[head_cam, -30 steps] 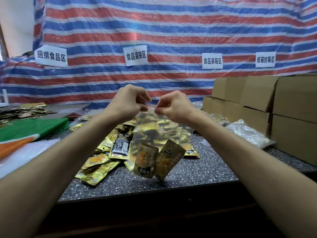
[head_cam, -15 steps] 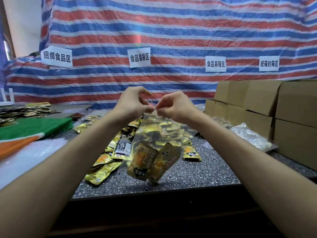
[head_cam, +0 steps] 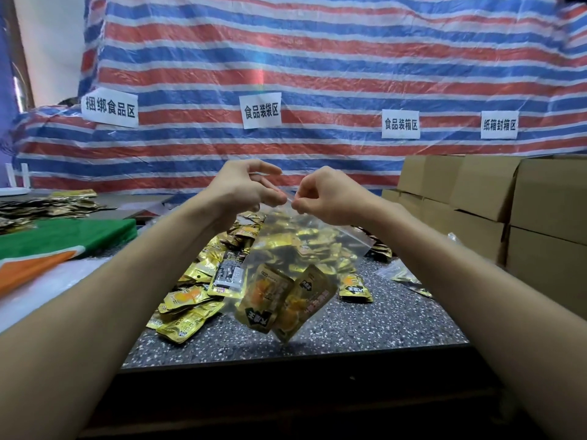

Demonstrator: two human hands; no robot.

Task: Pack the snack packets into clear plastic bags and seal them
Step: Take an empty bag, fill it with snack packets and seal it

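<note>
Since half a second ago the two hands have drawn closer, so their fingertips now almost meet over the bag (head_cam: 305,246). The left hand (head_cam: 244,188) pinches the bag's top edge with its forefinger stretched out above. The right hand (head_cam: 327,198) pinches the same edge just beside it, fingers curled. The bag hangs in the air over the table (head_cam: 390,325) as before, its top edge sloping down to the right under the right wrist. Two packets (head_cam: 270,296) still lie tilted in its bottom corner.

Behind the bag a pile (head_cam: 190,300) of gold packets lies on the table, its middle seen only through the plastic. The forearms hide the table's near corners. Boxes (head_cam: 514,198) are stacked at the right, a green and orange cloth (head_cam: 63,236) lies at the left, and a striped tarp (head_cam: 317,58) with four white signs (head_cam: 261,110) hangs behind
</note>
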